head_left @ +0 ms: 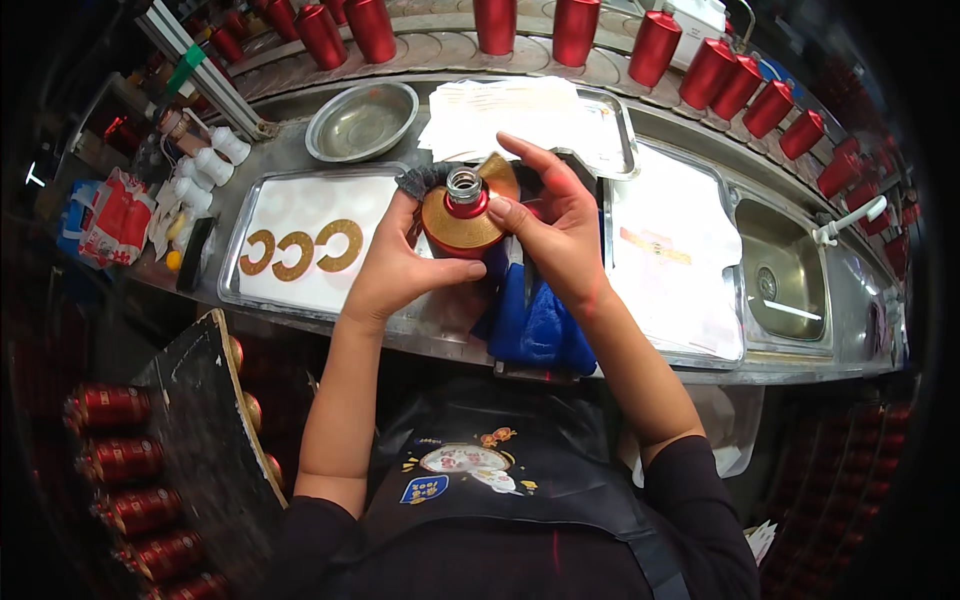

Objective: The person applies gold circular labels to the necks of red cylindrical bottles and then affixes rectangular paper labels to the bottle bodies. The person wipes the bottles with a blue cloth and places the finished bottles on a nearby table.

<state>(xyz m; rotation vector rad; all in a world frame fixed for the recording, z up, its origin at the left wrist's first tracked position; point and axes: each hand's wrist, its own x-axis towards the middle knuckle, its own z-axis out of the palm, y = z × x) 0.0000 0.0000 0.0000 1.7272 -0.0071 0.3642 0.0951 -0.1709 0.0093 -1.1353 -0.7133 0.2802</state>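
A red bottle (466,248) with an open, clear threaded neck faces up between my hands, above the counter's front edge. Around its shoulder lies a gold C-shaped label (450,226); one end of it (500,174) stands up off the bottle at the far right. My left hand (390,268) is wrapped round the bottle's left side, dark coverings on its fingertips and its thumb at the front. With its thumb, my right hand (562,228) presses the label near the neck, index finger raised. The right hand's other fingers are partly hidden behind the bottle.
More gold C-shaped labels (339,246) lie on a white-lined tray (235,270) at left. Behind are a metal bowl (362,120) and stacked white sheets (490,110). A blue cloth-like thing (545,325) is below my hands. A sink (785,270) stands right; red bottles (575,30) line a conveyor behind.
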